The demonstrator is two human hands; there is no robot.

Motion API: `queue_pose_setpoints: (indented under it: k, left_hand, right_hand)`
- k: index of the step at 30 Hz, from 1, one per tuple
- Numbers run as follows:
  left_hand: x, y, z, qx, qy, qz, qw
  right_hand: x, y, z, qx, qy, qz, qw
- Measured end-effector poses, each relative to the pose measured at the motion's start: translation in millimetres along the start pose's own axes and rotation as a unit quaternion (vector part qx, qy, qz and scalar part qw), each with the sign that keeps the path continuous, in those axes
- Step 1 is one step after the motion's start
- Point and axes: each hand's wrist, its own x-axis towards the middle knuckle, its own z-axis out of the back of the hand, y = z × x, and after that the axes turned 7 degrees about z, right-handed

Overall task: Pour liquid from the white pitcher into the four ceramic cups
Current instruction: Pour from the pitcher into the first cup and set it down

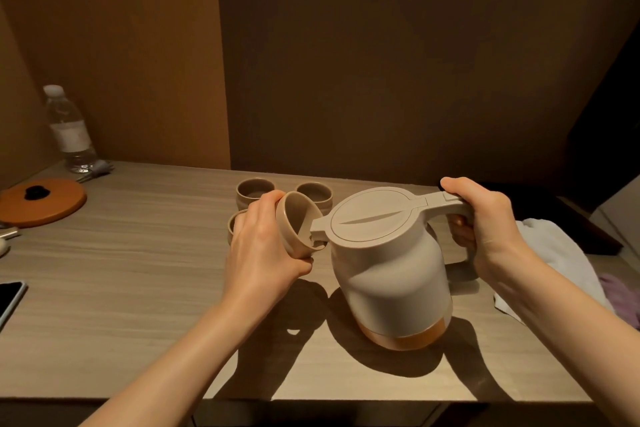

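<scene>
The left hand (pixel 258 246) has its fingers curled round one ceramic cup (pixel 298 224), thumb on the top rim and fingertips tucked under the base, so the cup is lifted off the table and tipped with its mouth facing right. The spout of the white pitcher (pixel 388 263) reaches into that mouth. The right hand (pixel 485 222) is closed round the pitcher's handle, thumb lying along the top near the lid hinge, fingers wrapped underneath. The pitcher leans to the left, its orange base raised above the wooden table (pixel 138 270), casting a dark shadow below. Behind the held cup stand two more cups upright, the back left cup (pixel 254 191) and the back right cup (pixel 313 192), and a fourth cup (pixel 234 224) shows partly behind the left hand. Far left lie an orange lid (pixel 43 206) and a water bottle (pixel 69 128); a white cloth (pixel 561 260) sits right of the pitcher
</scene>
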Motion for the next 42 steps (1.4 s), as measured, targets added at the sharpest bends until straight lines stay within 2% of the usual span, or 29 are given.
queue_pose_setpoints:
  k: [42]
  left_hand:
    - [-14.8, 16.7, -20.0, -0.029, 0.006, 0.048, 0.998]
  right_hand:
    - [1.3, 2.5, -10.7, -0.063, 0.005, 0.004, 0.998]
